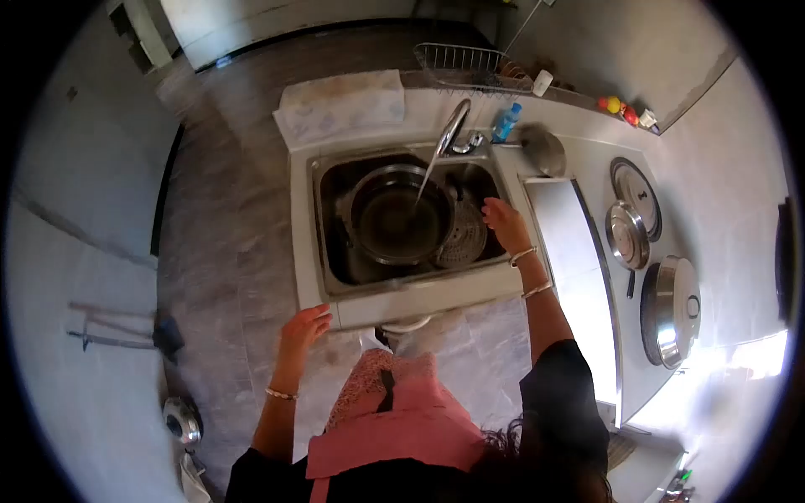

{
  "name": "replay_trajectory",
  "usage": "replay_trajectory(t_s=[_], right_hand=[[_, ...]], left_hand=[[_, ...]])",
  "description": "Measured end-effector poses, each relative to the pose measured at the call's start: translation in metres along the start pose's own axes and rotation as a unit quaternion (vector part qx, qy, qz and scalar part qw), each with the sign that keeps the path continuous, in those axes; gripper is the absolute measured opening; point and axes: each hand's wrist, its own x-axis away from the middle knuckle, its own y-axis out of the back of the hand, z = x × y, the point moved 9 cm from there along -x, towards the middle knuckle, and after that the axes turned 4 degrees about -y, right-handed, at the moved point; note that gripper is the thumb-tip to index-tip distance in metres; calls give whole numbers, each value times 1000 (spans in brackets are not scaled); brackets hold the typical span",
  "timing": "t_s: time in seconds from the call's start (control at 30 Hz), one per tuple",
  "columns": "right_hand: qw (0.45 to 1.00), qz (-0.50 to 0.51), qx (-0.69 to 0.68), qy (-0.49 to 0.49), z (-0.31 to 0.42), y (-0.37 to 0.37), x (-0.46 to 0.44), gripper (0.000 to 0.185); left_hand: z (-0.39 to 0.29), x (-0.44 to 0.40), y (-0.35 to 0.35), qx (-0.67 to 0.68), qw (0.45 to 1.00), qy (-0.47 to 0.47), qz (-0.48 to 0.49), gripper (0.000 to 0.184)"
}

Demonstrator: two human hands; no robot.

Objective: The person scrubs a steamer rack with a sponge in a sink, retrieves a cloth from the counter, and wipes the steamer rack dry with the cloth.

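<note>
Water runs from a curved chrome faucet (453, 130) into a large metal pot (356, 239) standing in the steel sink (322, 272). Beside the pot, on its right, a round perforated metal skimmer (463, 239) leans in the basin. My right hand (506, 225) hovers at the sink's right rim, closest to the skimmer, with loosely bent fingers and nothing visible in them. At the front left corner of the counter is my left hand (303, 325), fingers stretched out and holding nothing; whether it touches the edge I cannot tell.
A folded cloth (342, 109) lies behind the sink, left of a blue bottle (506, 123) and a metal pan (543, 151). A wire dish rack (459, 63) stands on the ledge. Lids and a small pan (627, 235) rest on the right counter near a large lidded pot (673, 312).
</note>
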Motion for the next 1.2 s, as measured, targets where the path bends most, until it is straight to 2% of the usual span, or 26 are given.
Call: replay_trajectory(t_s=[0.1,0.17,0.2,0.3,0.37,0.47,0.57,0.67,0.77,0.83,0.87,0.97,1.03,1.07,1.1,1.17,1.2], right_hand=[[994,-22,76,80,-18,1,-44,31],[988,-15,153,36,-18,4,-75,32],[982,-12,186,12,-19,5,-90,33],[993,-36,105,29,-29,4,-140,34],[981,-80,147,103,-40,-2,-178,34],[974,-78,176,117,-51,-12,-223,34],[966,-89,210,120,-62,-27,-245,33],[933,-76,272,222,-65,-39,-243,31],[923,-70,323,195,-77,-53,-208,28],[983,-50,95,147,-64,-18,-199,27],[991,-43,-24,123,-66,-4,-197,27],[996,-7,76,-53,-136,-6,-184,24],[954,128,249,-110,-196,-50,-155,29],[937,173,268,-139,-209,-60,-140,33],[918,219,286,-164,-220,-69,-130,38],[903,220,295,-221,-245,-86,-129,41],[895,220,299,-247,-255,-96,-128,43]], left_hand=[[3,-46,-18,37,999,8,-23,39],[-5,-77,-30,47,998,-22,-20,40],[1,-91,-29,49,998,-2,-47,41],[32,-128,-23,66,990,47,-118,46],[50,-146,-18,118,978,57,-161,49],[63,-159,-19,164,962,90,-197,50],[67,-161,-21,155,950,114,-247,49],[71,-167,-25,171,951,106,-234,48],[71,-172,-40,165,955,112,-220,43],[75,-177,-36,163,957,107,-216,40],[73,-179,-38,153,962,103,-203,37],[77,-182,-31,159,959,116,-204,37],[87,-186,-23,234,952,111,-165,39],[87,-188,-30,286,943,106,-136,40],[89,-177,-14,202,948,108,-221,41],[69,-143,-1,26,915,107,-388,42],[57,-137,-5,16,925,82,-371,43]])
